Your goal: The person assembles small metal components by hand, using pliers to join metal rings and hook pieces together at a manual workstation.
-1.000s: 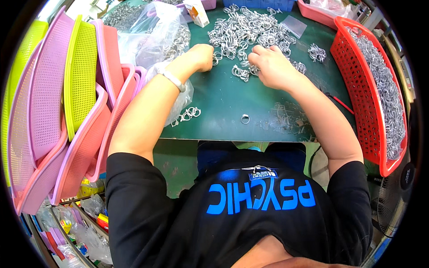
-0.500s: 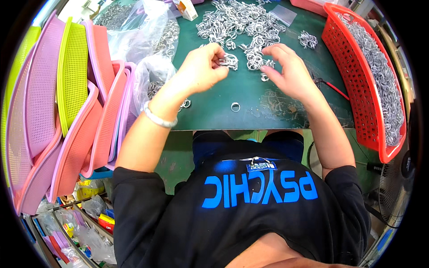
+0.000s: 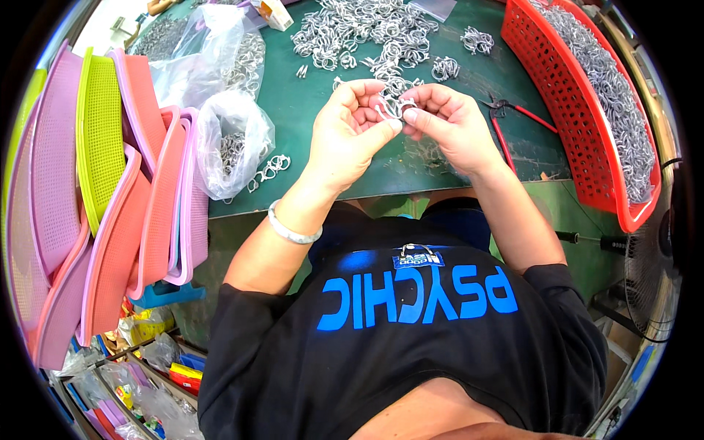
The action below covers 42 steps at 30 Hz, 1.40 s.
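My left hand and my right hand meet over the front of the green table. Between their fingertips they pinch silvery metal rings; how many is hidden by the fingers. Just beyond the hands spreads a large pile of loose metal rings. A small cluster of rings lies close past my right hand, and another cluster sits farther right. To the left of my left hand, a few linked rings rest beside an open clear plastic bag with rings inside.
Red-handled pliers lie right of my right hand. A red basket heaped with rings stands along the right edge. Stacked pink, purple and green baskets crowd the left. A larger clear bag stands at the back left.
My hands have come together, and both now pinch rings between them. The view has shifted, so the pliers show more fully. The single ring near the table's front edge is no longer visible there.
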### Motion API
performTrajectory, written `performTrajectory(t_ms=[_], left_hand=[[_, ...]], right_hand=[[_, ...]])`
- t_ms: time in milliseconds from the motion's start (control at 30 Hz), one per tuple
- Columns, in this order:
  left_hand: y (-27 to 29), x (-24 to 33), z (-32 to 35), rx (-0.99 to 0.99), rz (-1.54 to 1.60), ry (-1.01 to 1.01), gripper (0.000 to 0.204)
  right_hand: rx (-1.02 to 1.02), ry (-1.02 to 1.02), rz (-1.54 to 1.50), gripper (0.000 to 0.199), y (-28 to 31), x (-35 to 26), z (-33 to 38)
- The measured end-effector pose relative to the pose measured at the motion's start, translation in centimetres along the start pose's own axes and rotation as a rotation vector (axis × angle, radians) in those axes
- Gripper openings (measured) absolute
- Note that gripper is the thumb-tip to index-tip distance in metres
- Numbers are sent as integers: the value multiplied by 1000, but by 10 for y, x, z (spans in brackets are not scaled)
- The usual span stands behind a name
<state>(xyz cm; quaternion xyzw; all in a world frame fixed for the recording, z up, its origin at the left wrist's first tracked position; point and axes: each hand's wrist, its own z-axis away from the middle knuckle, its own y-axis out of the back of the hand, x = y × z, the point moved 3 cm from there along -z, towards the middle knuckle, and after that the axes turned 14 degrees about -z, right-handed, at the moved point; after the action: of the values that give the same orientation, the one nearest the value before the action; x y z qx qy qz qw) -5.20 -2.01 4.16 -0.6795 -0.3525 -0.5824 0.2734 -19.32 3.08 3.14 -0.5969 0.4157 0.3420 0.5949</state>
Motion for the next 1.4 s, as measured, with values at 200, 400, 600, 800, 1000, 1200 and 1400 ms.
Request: performTrajectory(t_ms=[200,400,600,800,1000,1200,1400], left_hand=[[-5,-3,9,82,49,-49,37],[-6,-6,14,86,78,-45,35],[-7,-9,18,92,94,-73,31],[-7,-12,20,87,107,-57,30],[-6,-11,22,77,21,-118,21],[-5,-15,22,116,-54,-134,22],[-5,-11,23,150,-160,-308,42]], right_hand=[[-18,80,-133,18,-1,3,4],[-36,148,-110,19,0,5,7],[-89,218,-99,19,0,4,10],[-119,213,-93,18,2,6,12],[-115,234,-111,15,3,8,12],[-110,185,-138,14,2,9,13],[-116,186,-130,14,1,9,15]])
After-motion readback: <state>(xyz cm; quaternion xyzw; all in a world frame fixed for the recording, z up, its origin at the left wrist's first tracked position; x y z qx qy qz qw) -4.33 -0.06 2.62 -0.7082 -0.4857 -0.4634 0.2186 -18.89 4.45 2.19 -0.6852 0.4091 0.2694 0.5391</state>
